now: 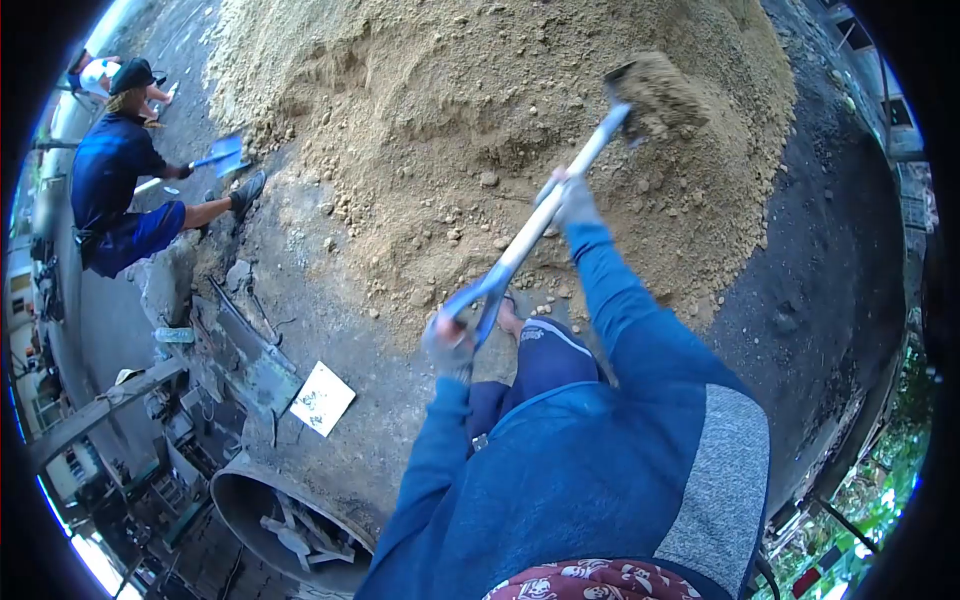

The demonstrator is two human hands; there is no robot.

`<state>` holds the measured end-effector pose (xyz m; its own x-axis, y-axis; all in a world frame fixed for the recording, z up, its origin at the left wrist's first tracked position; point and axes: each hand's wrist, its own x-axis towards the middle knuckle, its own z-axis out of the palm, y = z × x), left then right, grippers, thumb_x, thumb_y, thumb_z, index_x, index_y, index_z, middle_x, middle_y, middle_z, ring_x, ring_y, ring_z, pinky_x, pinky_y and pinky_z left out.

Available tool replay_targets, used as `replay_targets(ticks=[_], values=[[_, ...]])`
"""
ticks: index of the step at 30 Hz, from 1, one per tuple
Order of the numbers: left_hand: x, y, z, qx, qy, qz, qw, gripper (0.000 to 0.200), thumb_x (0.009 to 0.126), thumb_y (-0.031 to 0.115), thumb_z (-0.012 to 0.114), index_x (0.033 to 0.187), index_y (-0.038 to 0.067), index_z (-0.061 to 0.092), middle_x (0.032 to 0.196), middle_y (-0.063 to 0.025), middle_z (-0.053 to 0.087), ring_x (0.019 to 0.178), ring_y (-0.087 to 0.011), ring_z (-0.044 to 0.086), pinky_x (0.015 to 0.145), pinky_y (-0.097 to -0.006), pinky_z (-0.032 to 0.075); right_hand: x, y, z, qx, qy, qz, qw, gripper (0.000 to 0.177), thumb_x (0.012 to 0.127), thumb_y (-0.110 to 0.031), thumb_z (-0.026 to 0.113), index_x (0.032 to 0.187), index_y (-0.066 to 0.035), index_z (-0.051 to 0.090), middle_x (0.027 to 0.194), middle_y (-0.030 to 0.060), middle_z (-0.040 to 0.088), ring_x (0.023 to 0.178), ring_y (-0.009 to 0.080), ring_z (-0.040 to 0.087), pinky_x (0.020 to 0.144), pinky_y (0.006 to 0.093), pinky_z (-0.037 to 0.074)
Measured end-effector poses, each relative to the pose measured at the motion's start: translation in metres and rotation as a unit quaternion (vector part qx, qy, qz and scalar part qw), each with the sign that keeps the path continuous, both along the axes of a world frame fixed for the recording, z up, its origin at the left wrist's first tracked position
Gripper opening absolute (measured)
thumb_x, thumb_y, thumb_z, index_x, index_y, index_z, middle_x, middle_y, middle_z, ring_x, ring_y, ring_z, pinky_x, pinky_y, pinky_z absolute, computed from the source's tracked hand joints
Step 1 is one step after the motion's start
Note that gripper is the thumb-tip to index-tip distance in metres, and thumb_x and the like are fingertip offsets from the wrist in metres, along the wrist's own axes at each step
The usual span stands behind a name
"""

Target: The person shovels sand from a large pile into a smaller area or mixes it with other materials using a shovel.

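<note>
A shovel (pixel 535 228) with a pale shaft and a blue forked handle end runs slantwise across the view. My left hand (pixel 448 343), in a greyish glove, is closed around the handle end near my body. Further up, my gloved right hand (pixel 572 200) grips the shaft below the blade. A load of brown soil (pixel 662 95) covers most of the blade and is blurred by motion. Beneath and behind the shovel spreads a large pile of sandy earth (pixel 420 150) with small clods at its lower edge.
At the left, another person (pixel 125 180) in dark clothes holds a blue shovel (pixel 222 155) beside the pile. A white square sheet (pixel 323 399) lies on the ground. Near my left side is a round drum with metal blades inside (pixel 228 485). Wooden beams (pixel 105 408) stand at lower left.
</note>
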<state>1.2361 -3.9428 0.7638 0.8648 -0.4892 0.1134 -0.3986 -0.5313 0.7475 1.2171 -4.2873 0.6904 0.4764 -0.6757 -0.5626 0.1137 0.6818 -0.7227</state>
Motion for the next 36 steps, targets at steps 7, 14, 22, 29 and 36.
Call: replay_targets(ticks=[7, 14, 22, 29, 36], values=[[-0.001, -0.124, 0.222, -0.172, -0.132, -0.381, 0.899, 0.041, 0.067, 0.047, 0.077, 0.061, 0.015, 0.053, 0.055, -0.0026, 0.047, 0.051, -0.0236, 0.051, 0.055, -0.0365, 0.039, -0.053, -0.092, 0.163, 0.046, -0.268, 0.015, 0.962, 0.048, 0.083, -0.036, 0.059, 0.112, 0.001, 0.050, 0.077, 0.0047, 0.052, 0.067, 0.0191, 0.052, 0.067, 0.0394, 0.047], [-0.051, 0.055, 0.147, -0.144, 0.108, -0.277, 0.944, 0.039, 0.068, 0.031, 0.078, 0.087, 0.000, 0.064, 0.072, -0.0103, 0.060, 0.066, -0.0252, 0.060, 0.064, -0.0374, 0.047, -0.076, 0.058, 0.155, 0.025, -0.201, 0.049, 0.978, 0.027, 0.078, -0.024, 0.059, 0.093, -0.004, 0.050, 0.074, 0.0096, 0.053, 0.066, 0.0270, 0.058, 0.063, 0.0458, 0.054], [-0.096, 0.250, 0.126, -0.275, 0.417, -0.218, 0.838, 0.038, 0.079, 0.035, 0.070, 0.086, -0.002, 0.062, 0.074, -0.0065, 0.063, 0.061, -0.0144, 0.057, 0.055, -0.0277, 0.045, -0.132, 0.258, 0.098, 0.194, -0.149, 0.030, 0.969, 0.021, 0.085, -0.022, 0.063, 0.092, -0.009, 0.048, 0.076, 0.0053, 0.055, 0.068, 0.0201, 0.057, 0.065, 0.0389, 0.051], [-0.171, 0.271, 0.156, -0.107, 0.209, -0.226, 0.945, 0.029, 0.075, 0.025, 0.077, 0.083, 0.000, 0.064, 0.066, -0.0008, 0.058, 0.058, -0.0104, 0.052, 0.055, -0.0274, 0.045, -0.227, 0.347, 0.028, 0.333, -0.098, 0.014, 0.938, 0.012, 0.086, -0.021, 0.059, 0.084, -0.013, 0.050, 0.066, 0.0017, 0.052, 0.059, 0.0196, 0.055, 0.059, 0.0426, 0.049], [-0.213, 0.276, 0.155, -0.093, 0.332, -0.114, 0.932, 0.025, 0.081, 0.021, 0.072, 0.092, -0.001, 0.064, 0.074, -0.0012, 0.062, 0.065, -0.0095, 0.053, 0.061, -0.0259, 0.046, -0.265, 0.384, 0.035, 0.329, 0.123, 0.058, 0.935, 0.026, 0.081, -0.029, 0.064, 0.093, -0.010, 0.049, 0.080, 0.0076, 0.054, 0.070, 0.0278, 0.058, 0.066, 0.0500, 0.053]])
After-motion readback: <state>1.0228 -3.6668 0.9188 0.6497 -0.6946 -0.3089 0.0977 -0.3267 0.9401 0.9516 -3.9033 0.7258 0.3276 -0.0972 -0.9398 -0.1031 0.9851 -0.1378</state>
